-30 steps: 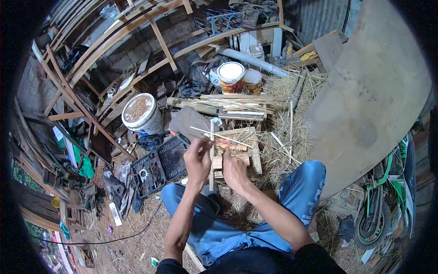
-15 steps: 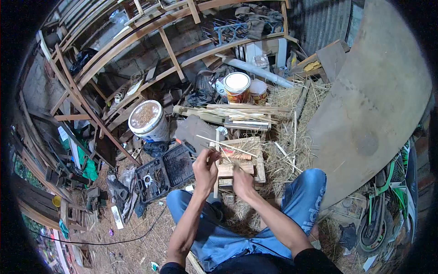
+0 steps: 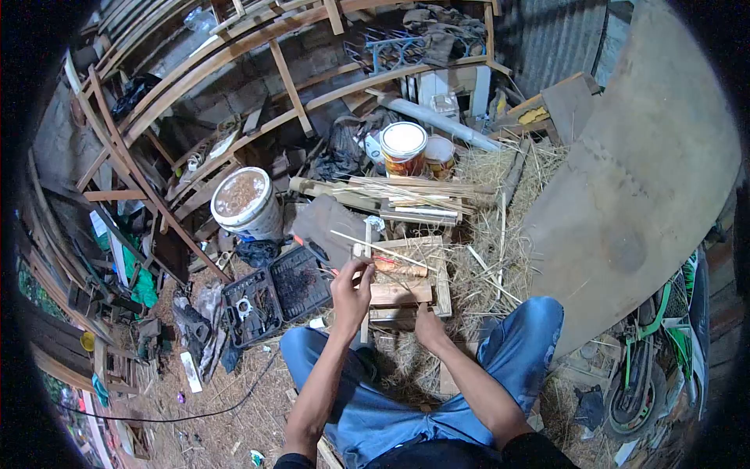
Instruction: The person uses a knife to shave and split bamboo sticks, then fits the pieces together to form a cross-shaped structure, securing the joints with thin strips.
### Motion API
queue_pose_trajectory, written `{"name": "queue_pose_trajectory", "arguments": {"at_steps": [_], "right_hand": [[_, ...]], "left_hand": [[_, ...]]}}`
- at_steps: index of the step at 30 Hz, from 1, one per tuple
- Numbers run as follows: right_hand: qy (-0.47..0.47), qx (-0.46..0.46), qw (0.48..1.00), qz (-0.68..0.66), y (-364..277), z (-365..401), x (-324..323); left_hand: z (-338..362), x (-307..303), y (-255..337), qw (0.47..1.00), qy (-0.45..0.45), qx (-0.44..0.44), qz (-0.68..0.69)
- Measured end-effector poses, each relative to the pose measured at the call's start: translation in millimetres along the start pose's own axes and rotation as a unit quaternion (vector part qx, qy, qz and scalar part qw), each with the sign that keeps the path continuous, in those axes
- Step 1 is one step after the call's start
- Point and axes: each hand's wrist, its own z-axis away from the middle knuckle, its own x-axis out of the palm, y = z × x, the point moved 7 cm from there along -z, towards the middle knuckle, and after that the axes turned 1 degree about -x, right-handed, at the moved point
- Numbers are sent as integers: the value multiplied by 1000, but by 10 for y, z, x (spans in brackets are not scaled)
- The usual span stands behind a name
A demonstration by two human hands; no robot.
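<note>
My left hand (image 3: 351,295) is raised beside the low wooden stand (image 3: 444,289), thumb and fingertips pinched together. A very thin strip (image 3: 388,280) seems to run from that pinch towards my right hand; its far end is hard to see. My right hand (image 3: 430,328) is closed at the near edge of a wooden block (image 3: 400,295) on the stand, and what its fingers grip is hidden. Beyond the block lies an orange-red bundle or wrapper (image 3: 402,266). A pale slender stick (image 3: 375,246) rests slantwise across the stand.
An open black tool case (image 3: 293,285) lies to the left, near a white bucket (image 3: 250,205). Split bamboo strips (image 3: 422,190) are stacked behind the stand, before a paint tin (image 3: 405,144). Straw (image 3: 500,227), a large board (image 3: 625,172) and a motorbike wheel (image 3: 637,399) are on the right.
My right hand has drawn slightly down and right, away from my left hand, and sits lower by the block. My left hand stays nearly in place. The view has shifted slightly.
</note>
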Motion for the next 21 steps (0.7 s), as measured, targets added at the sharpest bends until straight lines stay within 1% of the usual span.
{"name": "queue_pose_trajectory", "arguments": {"at_steps": [1, 3, 4, 5, 6, 7, 8, 9, 11, 14, 15, 17, 18, 19, 21], "right_hand": [[1, 5, 1000, 0, 15, -21, -5], [-41, 13, 999, -29, -42, -31, 0], [-55, -12, 997, -44, -303, 42, -199], [-59, -69, 994, -67, -669, 156, -451], [-16, -71, 991, -112, -796, 94, -412], [10, -108, 985, -131, -1156, 241, -682], [8, -142, 975, -170, -1381, 314, -881], [107, -202, 965, -128, -1531, 369, -1053], [107, -215, 966, -91, -1511, 330, -1011], [96, -214, 968, -90, -1266, 209, -786], [92, -212, 969, -89, -1187, 199, -751], [17, -130, 989, -73, -986, 144, -570], [3, -114, 990, -79, -840, 108, -470], [1, -115, 990, -79, -726, 87, -371], [80, -118, 990, -20, -538, 63, -318]], "left_hand": [[36, 1, -81, 1000, 11, -13, 10], [98, -21, -175, 998, 37, -28, 33], [96, -27, -177, 999, 37, -13, 24], [93, -45, -179, 999, 37, 1, 13], [91, -55, -196, 999, 34, -2, 15], [100, -70, -165, 999, 37, 21, -2], [128, -75, -115, 998, 38, 42, -18], [140, -74, -83, 999, 28, 20, -30], [164, -51, -130, 998, 45, 29, 24], [133, -75, -146, 999, 47, 6, 3], [144, -80, -260, 999, 51, -12, 2], [143, -84, -298, 999, 35, -12, 5], [127, -80, -265, 999, 36, -12, 4], [130, -69, -213, 999, 33, -12, 15], [122, -58, -198, 999, 31, -14, 27]]}}
